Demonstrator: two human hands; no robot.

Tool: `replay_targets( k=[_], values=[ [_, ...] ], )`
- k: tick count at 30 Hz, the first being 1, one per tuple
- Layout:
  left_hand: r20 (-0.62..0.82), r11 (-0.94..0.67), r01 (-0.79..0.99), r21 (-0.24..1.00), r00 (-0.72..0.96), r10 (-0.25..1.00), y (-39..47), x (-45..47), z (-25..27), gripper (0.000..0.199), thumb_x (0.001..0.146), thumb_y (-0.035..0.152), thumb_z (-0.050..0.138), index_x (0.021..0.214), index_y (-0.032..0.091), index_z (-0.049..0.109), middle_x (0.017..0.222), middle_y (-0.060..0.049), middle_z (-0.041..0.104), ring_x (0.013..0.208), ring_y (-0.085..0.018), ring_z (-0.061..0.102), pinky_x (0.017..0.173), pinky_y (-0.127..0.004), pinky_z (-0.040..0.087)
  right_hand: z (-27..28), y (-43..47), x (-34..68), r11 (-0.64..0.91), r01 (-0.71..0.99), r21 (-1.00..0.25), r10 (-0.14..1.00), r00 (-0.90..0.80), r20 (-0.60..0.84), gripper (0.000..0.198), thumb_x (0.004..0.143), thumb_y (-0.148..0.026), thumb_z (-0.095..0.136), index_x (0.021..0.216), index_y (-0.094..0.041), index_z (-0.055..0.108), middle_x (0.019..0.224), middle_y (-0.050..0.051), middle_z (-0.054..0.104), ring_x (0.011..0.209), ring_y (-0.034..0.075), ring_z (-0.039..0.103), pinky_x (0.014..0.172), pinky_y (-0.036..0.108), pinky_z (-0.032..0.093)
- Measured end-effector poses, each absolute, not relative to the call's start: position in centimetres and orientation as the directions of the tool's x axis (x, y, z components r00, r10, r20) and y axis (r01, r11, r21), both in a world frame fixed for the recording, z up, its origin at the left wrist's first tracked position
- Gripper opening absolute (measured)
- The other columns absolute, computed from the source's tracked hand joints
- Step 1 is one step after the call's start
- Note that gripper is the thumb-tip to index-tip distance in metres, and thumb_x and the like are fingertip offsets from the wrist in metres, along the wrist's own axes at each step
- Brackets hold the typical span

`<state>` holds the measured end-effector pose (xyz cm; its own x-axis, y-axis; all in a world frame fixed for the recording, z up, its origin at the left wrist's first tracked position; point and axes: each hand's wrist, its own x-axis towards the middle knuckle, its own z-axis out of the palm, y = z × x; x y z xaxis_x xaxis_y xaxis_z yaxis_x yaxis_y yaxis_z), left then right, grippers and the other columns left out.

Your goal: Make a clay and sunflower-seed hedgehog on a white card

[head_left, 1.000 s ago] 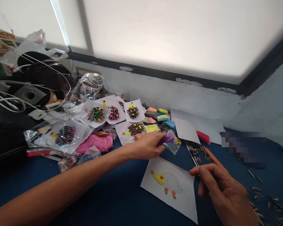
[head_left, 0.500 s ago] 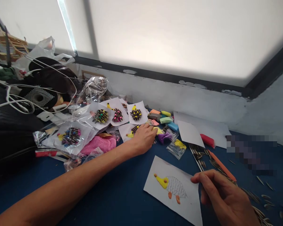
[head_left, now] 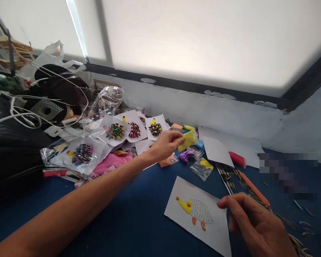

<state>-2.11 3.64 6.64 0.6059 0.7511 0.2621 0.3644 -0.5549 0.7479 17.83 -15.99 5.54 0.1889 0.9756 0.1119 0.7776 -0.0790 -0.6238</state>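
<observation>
My left hand (head_left: 166, 145) pinches a packet of yellow modelling clay (head_left: 188, 139) by its near end and holds it above the clay pile. My right hand (head_left: 256, 223) grips the right edge of a white card (head_left: 176, 217) between thumb and fingers. On the card is a hedgehog: the head is yellow clay, the nose, ear and feet are orange dabs, and the body is only pencil lines. Below the raised packet lie purple clay (head_left: 187, 155), an orange clay packet (head_left: 168, 160) and a clear bag with yellow clay (head_left: 205, 164).
Several cards with seed-covered hedgehogs (head_left: 155, 128) lie at the back left, beside a pink cloth (head_left: 113, 162). White paper sheets (head_left: 216, 151), a red clay block (head_left: 237, 159), an orange stick (head_left: 254, 187) and scattered sunflower seeds (head_left: 231, 178) lie to the right. Cables (head_left: 13, 110) hang at far left.
My left hand has lifted the yellow clay packet off the pile, slightly up and right. An orange packet beneath has come into view. My right hand stays on the card.
</observation>
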Motion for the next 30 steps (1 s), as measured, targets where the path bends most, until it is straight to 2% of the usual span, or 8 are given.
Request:
replay_targets(
  k=[3,4,6,8,13,20,24,30],
  values=[
    [0.16,-0.425,0.201,0.883,0.722,0.673,3.0,-2.1,7.4,0.029,0.102,0.022,0.038,0.107,0.007,0.062,0.097,-0.013,0.071,0.081,-0.014,0.07,0.069,-0.024,0.055,5.6,-16.0,17.9,-0.088,0.763,-0.64,0.971,0.209,0.115,0.039,0.092,-0.056,0.045,0.081,-0.028,0.069,0.048,-0.003,0.056,0.037,0.013,0.051,0.036,0.023,0.039],
    [0.098,-0.257,0.081,0.963,0.784,0.613,2.6,-2.0,7.5,0.026,0.102,0.022,0.04,0.107,0.007,0.061,0.096,-0.012,0.07,0.08,-0.015,0.07,0.069,-0.025,0.057,5.6,-16.0,17.8,-0.097,0.75,-0.654,0.968,0.224,0.112,0.04,0.091,-0.057,0.044,0.081,-0.027,0.069,0.048,-0.003,0.055,0.037,0.013,0.05,0.036,0.023,0.04],
    [0.04,0.045,-0.069,0.997,0.88,0.474,1.9,-1.9,7.3,0.022,0.099,0.025,0.049,0.104,0.009,0.062,0.092,-0.01,0.069,0.076,-0.015,0.071,0.069,-0.028,0.058,5.8,-16.0,17.7,-0.124,0.701,-0.702,0.96,0.264,0.094,0.042,0.09,-0.062,0.045,0.082,-0.026,0.068,0.049,-0.002,0.057,0.041,0.014,0.053,0.039,0.023,0.043],
    [0.031,0.19,-0.103,0.976,0.936,0.351,1.2,-1.7,7.1,0.022,0.096,0.028,0.056,0.103,0.01,0.064,0.089,-0.008,0.068,0.074,-0.015,0.07,0.069,-0.03,0.059,6.1,-15.9,17.5,-0.152,0.613,-0.775,0.945,0.32,0.068,0.046,0.086,-0.067,0.047,0.09,-0.025,0.066,0.057,0.001,0.064,0.046,0.015,0.059,0.042,0.024,0.048],
    [0.007,0.186,-0.047,0.981,0.977,0.211,-0.3,-1.1,6.8,0.022,0.095,0.027,0.056,0.106,0.01,0.066,0.086,-0.006,0.067,0.075,-0.016,0.068,0.06,-0.028,0.059,6.2,-16.1,17.3,-0.161,0.441,-0.883,0.933,0.361,0.011,0.051,0.083,-0.071,0.05,0.096,-0.023,0.064,0.052,0.0,0.064,0.046,0.015,0.057,0.045,0.023,0.048],
    [-0.028,0.195,-0.015,0.981,0.976,0.216,-0.8,-0.6,6.0,0.02,0.087,0.023,0.069,0.102,0.01,0.066,0.088,-0.003,0.068,0.074,-0.01,0.068,0.073,-0.024,0.059,6.1,-16.1,17.3,-0.193,0.408,-0.893,0.936,0.349,-0.043,0.045,0.077,-0.069,0.061,0.085,-0.025,0.066,0.048,-0.001,0.059,0.045,0.012,0.054,0.042,0.019,0.045],
    [-0.025,0.165,-0.021,0.986,0.962,0.273,-0.8,-0.4,5.3,0.034,0.077,0.026,0.079,0.104,0.01,0.066,0.085,-0.004,0.069,0.069,-0.012,0.068,0.059,-0.022,0.058,5.9,-16.2,17.1,-0.199,0.438,-0.877,0.927,0.374,-0.023,0.046,0.074,-0.07,0.062,0.085,-0.025,0.068,0.046,-0.001,0.057,0.042,0.012,0.051,0.042,0.02,0.047],
    [-0.013,0.119,-0.023,0.993,0.956,0.295,-0.6,-0.4,4.6,0.021,0.088,0.021,0.067,0.105,0.009,0.066,0.086,-0.005,0.07,0.06,-0.009,0.067,0.049,-0.017,0.053,5.2,-16.0,17.6,-0.262,0.442,-0.858,0.94,0.32,-0.122,0.043,0.076,-0.066,0.064,0.091,-0.026,0.067,0.051,-0.004,0.055,0.046,0.011,0.052,0.044,0.019,0.047]
  ],
)
